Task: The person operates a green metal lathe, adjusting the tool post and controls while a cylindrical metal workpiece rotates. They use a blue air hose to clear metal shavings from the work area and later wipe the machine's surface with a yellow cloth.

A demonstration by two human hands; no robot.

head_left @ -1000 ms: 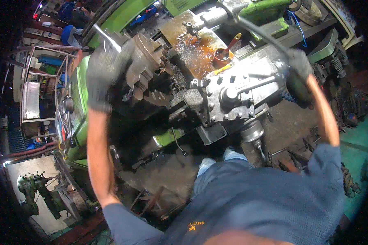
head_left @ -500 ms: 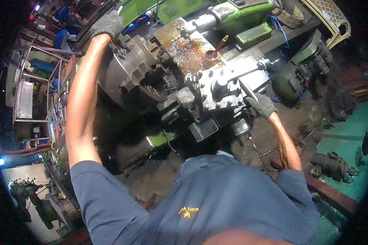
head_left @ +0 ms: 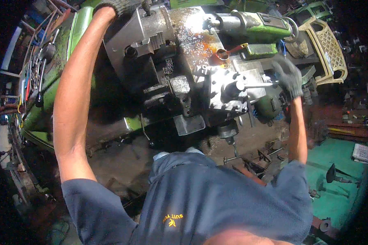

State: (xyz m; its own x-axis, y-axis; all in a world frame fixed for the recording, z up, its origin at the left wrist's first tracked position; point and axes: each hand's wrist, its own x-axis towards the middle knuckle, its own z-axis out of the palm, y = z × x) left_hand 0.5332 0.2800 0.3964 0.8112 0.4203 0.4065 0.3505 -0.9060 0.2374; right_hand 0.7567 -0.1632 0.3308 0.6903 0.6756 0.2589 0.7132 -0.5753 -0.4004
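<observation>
A large metal chuck (head_left: 124,51) fills the lathe's left side. My left hand (head_left: 120,5), in a grey knit glove, reaches over its far side; the upper picture edge cuts off part of the hand, and its grip is hidden. To the right, a square tool post (head_left: 228,90) with several bolts carries a lever (head_left: 261,85) pointing right. Close to that lever's outer end is my gloved right hand (head_left: 288,77), blurred by motion. Whether it touches the lever is unclear. Behind the tool post, a small cup with a red-brown handle (head_left: 222,55) stands on the chip-strewn lathe bed (head_left: 192,41).
A green tailstock (head_left: 263,25) with a handwheel sits at the back right, beside a cream plastic chair (head_left: 327,51). Hand tools (head_left: 41,73) lie on the green headstock at left. A crank handle (head_left: 232,158) juts toward me below the tool post.
My right hand has moved from a lever at the tool post's near right corner, outward past the lever's end. My view has shifted. My left hand stays at the chuck's far side.
</observation>
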